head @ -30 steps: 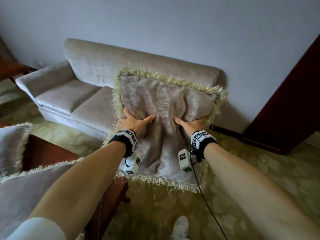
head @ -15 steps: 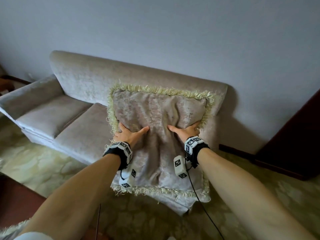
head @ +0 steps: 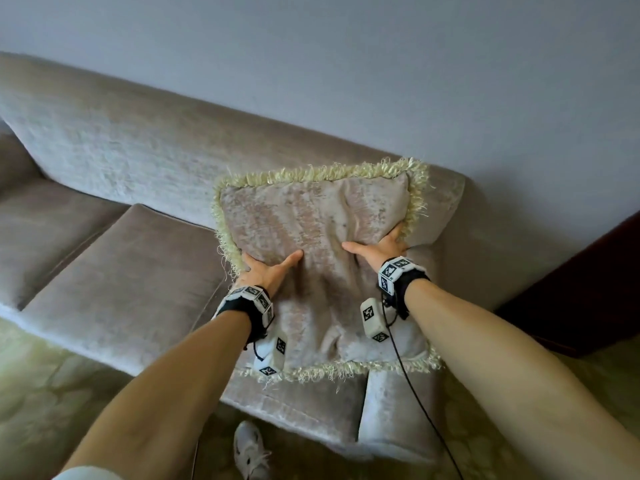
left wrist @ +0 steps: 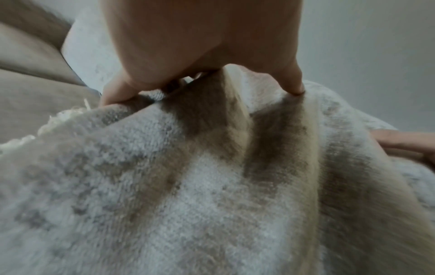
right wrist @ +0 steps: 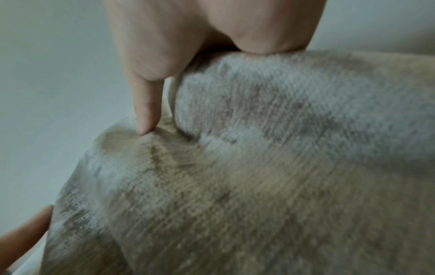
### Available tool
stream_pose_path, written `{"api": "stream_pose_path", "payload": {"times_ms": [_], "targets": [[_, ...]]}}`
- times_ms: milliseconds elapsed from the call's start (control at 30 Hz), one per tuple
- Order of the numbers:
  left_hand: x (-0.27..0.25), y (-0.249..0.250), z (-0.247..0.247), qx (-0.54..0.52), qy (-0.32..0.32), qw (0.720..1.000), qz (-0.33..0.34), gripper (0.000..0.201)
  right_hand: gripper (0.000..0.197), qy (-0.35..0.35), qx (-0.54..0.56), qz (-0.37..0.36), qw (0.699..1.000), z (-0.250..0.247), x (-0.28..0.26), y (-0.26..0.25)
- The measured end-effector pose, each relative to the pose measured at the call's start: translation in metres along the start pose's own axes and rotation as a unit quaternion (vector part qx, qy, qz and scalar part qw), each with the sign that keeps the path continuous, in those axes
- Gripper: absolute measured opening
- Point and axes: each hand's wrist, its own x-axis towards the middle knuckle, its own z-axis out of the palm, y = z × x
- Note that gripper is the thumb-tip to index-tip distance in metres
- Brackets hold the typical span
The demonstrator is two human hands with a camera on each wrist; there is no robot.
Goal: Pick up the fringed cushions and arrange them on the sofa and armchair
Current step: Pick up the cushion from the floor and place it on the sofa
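Observation:
A beige cushion with a pale yellow fringe (head: 311, 233) is held over the right end of the beige sofa (head: 114, 161), its top edge near the backrest and right armrest (head: 446, 209). My left hand (head: 266, 270) grips its left side, thumb pressed on the front and fingers wrapped behind. My right hand (head: 377, 247) grips the right side the same way. In the left wrist view my thumb (left wrist: 294, 81) digs into the plush fabric (left wrist: 212, 186). In the right wrist view my thumb (right wrist: 146, 113) presses the cushion's front (right wrist: 259, 167).
The sofa's seat cushions (head: 121, 282) stretch to the left, bare. A grey wall (head: 346, 64) rises behind. Dark wooden furniture (head: 588, 292) stands at the right. A patterned green floor (head: 45, 393) and my white shoe (head: 249, 452) lie below.
I have stepped closer to the sofa and carried the cushion forward over its right end. The other cushions and the wooden table have left the view. Both hands keep their grip.

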Motion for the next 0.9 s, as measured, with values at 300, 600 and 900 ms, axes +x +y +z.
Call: {"api": "stream_pose_path", "payload": {"times_ms": [300,600,900], "targets": [[0.096,0.011,0.009,-0.053,-0.045,0.997,-0.028,0.155,0.136,0.001,-0.032,0.035,0.999,0.038,0.077,-0.05],[0.145,0.026,0.039,-0.078,-0.067,0.992,-0.077,0.159,0.128,-0.016,-0.07,0.031,0.997,0.048,0.148,-0.073],[0.187,0.054,0.074,-0.11,-0.041,0.987,-0.108,0.165,0.112,-0.05,-0.02,0.02,0.998,0.049,0.225,-0.075]]}}
